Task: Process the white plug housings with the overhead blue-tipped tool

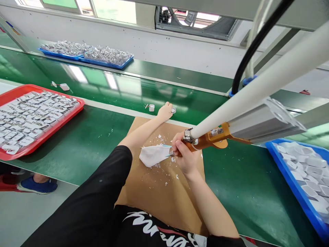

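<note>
My left hand (165,112) is stretched out to the far green belt. Its fingers are curled, partly hidden, at a small white plastic part (173,110). Just left of it lies another white part with thin metal pieces (151,108). My right hand (185,156) is wrapped round the end of an orange-brown hand tool (202,141) with a metal fitting. From its front, a white, cloth-like wide piece (153,155) with light-blue strips extends over the cardboard sheet (159,195). White scraps are strewn around it.
A red tray (46,137) of white parts stands on the left. On the right is a blue tray (295,192) of white covers. Blue trays (108,63) of small metal pieces sit on the back shelf. A white pole (257,80) slants across the upper right.
</note>
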`<move>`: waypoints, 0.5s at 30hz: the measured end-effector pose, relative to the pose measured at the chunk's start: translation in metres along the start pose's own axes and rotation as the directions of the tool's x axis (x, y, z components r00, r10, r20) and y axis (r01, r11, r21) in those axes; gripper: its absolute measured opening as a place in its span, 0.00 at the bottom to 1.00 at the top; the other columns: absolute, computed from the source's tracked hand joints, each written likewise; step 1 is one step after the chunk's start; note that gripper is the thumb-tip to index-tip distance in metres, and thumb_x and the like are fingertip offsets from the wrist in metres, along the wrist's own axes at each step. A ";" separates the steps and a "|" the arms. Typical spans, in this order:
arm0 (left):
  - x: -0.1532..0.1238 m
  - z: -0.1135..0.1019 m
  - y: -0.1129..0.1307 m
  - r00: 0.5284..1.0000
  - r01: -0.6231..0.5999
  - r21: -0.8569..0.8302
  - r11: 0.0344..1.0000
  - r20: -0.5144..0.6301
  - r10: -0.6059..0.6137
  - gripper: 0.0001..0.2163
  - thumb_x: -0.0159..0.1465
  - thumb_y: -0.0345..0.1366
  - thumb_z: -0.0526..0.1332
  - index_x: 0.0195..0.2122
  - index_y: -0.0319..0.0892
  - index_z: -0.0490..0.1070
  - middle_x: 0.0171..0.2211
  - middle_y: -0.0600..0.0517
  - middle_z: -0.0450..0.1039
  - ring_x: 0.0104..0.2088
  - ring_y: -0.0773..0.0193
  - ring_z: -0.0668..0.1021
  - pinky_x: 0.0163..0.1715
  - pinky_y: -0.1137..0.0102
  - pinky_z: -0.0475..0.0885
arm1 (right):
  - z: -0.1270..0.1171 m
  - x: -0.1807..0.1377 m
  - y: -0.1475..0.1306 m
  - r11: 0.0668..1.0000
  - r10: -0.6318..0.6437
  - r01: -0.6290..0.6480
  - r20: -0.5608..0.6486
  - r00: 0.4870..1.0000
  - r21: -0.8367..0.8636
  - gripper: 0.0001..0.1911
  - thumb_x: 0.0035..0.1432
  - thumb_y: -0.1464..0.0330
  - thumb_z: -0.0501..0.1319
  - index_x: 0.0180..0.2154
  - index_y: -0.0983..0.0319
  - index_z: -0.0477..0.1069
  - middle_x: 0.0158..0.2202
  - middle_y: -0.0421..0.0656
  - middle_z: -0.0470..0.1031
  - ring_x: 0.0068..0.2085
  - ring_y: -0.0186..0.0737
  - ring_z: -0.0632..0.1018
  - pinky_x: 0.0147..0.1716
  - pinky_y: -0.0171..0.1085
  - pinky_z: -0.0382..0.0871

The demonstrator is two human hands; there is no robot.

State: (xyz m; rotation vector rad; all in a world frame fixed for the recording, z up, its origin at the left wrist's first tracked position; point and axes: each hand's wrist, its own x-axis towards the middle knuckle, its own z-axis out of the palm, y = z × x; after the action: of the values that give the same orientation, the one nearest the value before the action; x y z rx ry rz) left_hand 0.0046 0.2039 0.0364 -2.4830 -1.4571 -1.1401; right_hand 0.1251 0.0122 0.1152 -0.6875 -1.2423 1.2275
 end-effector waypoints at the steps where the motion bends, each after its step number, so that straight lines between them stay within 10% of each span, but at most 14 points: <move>1: -0.006 -0.001 0.000 0.998 0.063 -0.004 0.998 0.026 -0.063 0.09 0.66 0.36 0.60 0.44 0.36 0.70 0.41 0.46 0.73 0.35 0.64 0.77 0.35 0.67 0.75 | 0.000 0.001 0.000 1.000 -0.006 0.006 -0.008 1.000 -0.001 0.10 0.48 0.67 0.61 0.20 0.62 0.62 0.16 0.35 0.63 0.15 0.25 0.59 0.12 0.30 0.48; 8: -0.114 -0.051 0.039 0.951 0.284 -0.149 0.947 0.168 -0.259 0.10 0.59 0.33 0.62 0.42 0.45 0.65 0.36 0.54 0.76 0.31 0.63 0.78 0.28 0.69 0.73 | -0.003 0.002 -0.001 1.000 -0.013 0.013 -0.006 1.000 -0.025 0.10 0.48 0.68 0.61 0.20 0.61 0.62 0.15 0.35 0.62 0.15 0.27 0.60 0.13 0.30 0.49; 15: -0.180 -0.058 0.056 0.983 0.037 -0.163 0.986 0.184 -0.006 0.19 0.58 0.34 0.63 0.51 0.43 0.66 0.42 0.49 0.78 0.40 0.58 0.79 0.37 0.66 0.75 | -0.003 0.001 -0.003 0.997 -0.068 0.062 0.149 0.987 0.041 0.10 0.54 0.68 0.61 0.25 0.61 0.62 0.18 0.34 0.62 0.17 0.27 0.62 0.15 0.31 0.51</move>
State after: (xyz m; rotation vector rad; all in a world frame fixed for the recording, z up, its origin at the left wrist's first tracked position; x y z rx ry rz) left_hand -0.0365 0.0178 -0.0135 -2.7577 -1.4919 -1.1055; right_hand 0.1286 0.0127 0.1174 -0.5320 -1.3527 1.2625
